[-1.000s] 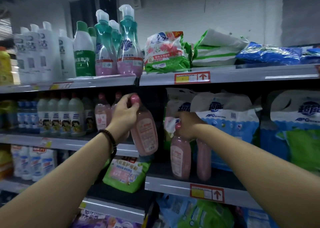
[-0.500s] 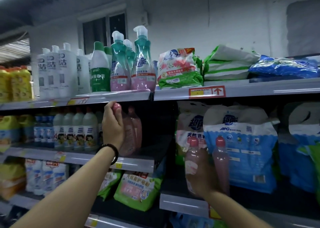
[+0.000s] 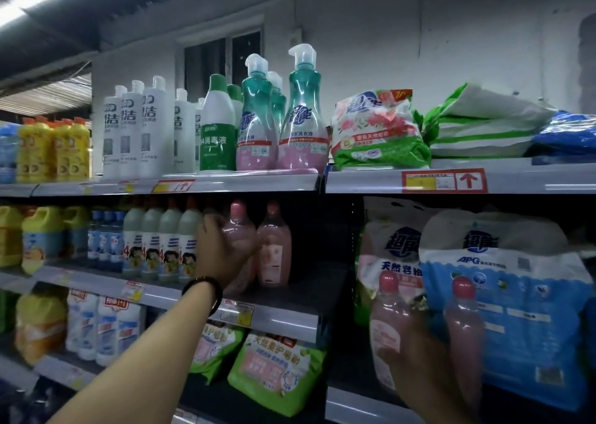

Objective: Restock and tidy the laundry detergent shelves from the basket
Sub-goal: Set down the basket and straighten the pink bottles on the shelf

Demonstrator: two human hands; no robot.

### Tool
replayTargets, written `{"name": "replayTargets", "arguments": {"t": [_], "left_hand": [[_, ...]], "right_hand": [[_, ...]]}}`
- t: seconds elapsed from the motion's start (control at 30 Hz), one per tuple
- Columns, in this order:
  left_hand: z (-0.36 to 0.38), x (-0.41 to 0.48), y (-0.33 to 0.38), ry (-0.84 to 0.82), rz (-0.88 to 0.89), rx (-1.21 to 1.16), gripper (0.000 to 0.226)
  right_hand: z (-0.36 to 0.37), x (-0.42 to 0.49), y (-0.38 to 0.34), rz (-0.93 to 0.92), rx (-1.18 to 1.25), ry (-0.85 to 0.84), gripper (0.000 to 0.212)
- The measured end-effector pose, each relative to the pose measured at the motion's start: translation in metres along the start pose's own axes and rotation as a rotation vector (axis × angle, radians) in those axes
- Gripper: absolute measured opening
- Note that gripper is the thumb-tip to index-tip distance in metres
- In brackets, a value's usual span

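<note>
Pink plastic filled your left hand (image 3: 222, 252): its fingers curled round the shoulder of a bottle (image 3: 240, 230), just left of the standing bottle (image 3: 274, 249) on the shelf (image 3: 290, 322). The two looked near touching, though blur hid any gap. To set it well, I'd judge you needed its base flat on the shelf, label forward and flush with the standing bottle, before the fingers let go. A tilted release could knock its neighbour over. Your left forearm ran up from below, wrist straight, a dark bracelet (image 3: 206, 289) on it, palm turned right against the bottle. Well right of the standing bottle and lower, your right hand (image 3: 416, 362) held a pair of pink bottles (image 3: 388, 320) by their lower bodies, caps up, in front of a blue bag (image 3: 509, 301). Its fingers seemed wrapped round both, though they were blurred. Those two likely belonged in that same row.
</note>
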State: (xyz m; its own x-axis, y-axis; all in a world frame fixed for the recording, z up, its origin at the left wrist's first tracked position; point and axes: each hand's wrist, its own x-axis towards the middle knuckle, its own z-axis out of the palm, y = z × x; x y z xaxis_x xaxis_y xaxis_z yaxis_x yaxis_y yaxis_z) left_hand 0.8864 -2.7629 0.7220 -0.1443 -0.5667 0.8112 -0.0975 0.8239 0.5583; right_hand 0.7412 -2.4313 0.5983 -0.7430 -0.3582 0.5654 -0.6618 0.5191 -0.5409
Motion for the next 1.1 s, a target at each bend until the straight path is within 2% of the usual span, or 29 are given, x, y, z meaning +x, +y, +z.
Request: {"name": "replayTargets", "arguments": {"t": [0.07, 0.17, 0.27, 0.4, 0.47, 0.6, 0.93, 1.1], "left_hand": [[0.004, -0.01, -0.01, -0.04, -0.079, 0.041, 0.096], [0.003, -0.012, -0.023, -0.035, -0.149, 0.025, 0.097], [-0.005, -0.006, -0.034, -0.126, -0.077, -0.028, 0.084], [-0.016, -0.008, -0.041, -0.196, -0.141, -0.051, 0.075], [-0.014, -0.016, -0.036, -0.167, -0.163, -0.01, 0.086], [0.005, -0.034, -0.024, -0.106, -0.208, 0.178, 0.125], [0.014, -0.047, -0.048, -0.164, -0.144, 0.148, 0.117], [0.01, -0.042, -0.059, -0.322, -0.101, 0.215, 0.112]], "right_hand": [[-0.003, -0.003, -0.006, -0.04, 0.052, -0.014, 0.076], [-0.012, -0.001, -0.019, -0.136, 0.104, 0.064, 0.066], [-0.029, 0.011, -0.04, -0.193, 0.162, 0.06, 0.06], [-0.037, 0.029, -0.078, -0.293, 0.192, 0.056, 0.062], [-0.033, 0.039, -0.096, -0.328, 0.222, -0.001, 0.061], [-0.015, 0.053, -0.126, -0.435, 0.206, -0.051, 0.062], [0.053, 0.083, -0.18, -0.31, 0.353, -0.077, 0.058], [0.073, 0.091, -0.189, -0.223, 0.412, -0.072, 0.058]]}}
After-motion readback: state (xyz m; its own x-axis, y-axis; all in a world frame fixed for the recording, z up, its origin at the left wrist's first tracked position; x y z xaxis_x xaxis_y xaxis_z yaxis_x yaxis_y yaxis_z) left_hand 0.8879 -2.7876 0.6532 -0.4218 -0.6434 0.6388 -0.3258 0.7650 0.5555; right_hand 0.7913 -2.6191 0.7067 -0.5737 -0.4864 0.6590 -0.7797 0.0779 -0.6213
